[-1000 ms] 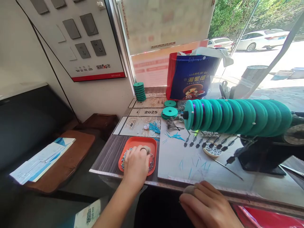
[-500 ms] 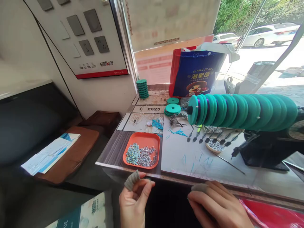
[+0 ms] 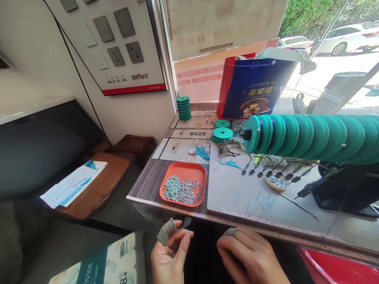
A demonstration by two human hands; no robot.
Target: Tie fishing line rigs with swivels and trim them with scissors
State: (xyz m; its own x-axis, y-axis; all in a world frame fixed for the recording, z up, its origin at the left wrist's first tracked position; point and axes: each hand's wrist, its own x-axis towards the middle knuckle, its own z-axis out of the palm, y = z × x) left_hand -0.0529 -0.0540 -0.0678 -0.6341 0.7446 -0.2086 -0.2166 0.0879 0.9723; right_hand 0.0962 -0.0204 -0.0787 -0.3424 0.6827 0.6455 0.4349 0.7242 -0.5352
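My left hand (image 3: pixel 171 254) is in front of the table's edge, thumb and index finger pinched together. Whatever is between those fingertips is too small to make out. A grey wrap covers one of its fingers. Facing it across a gap is my right hand (image 3: pixel 251 254), its fingers curled and its fingertips pressed together; a grey wrap shows there too, and anything held is hidden. Just beyond the left hand, an orange tray (image 3: pixel 201 172) sits at the table's near left corner. In it lie pale green-blue little tubes (image 3: pixel 171 189) and shiny silver beads (image 3: pixel 189 193).
A row of green spools (image 3: pixel 296 136) is mounted on a dark machine at right. Dark weights (image 3: pixel 268 173) and a small dish (image 3: pixel 268 184) lie below it. Behind stand a blue bag (image 3: pixel 254 86) and stacked green spools (image 3: pixel 184 108). A red container (image 3: pixel 334 268) is at lower right.
My right hand has come leftward, nearer to my left hand. The left hand keeps its pinch almost in place. The camera view has turned slightly left, so the table appears further right.
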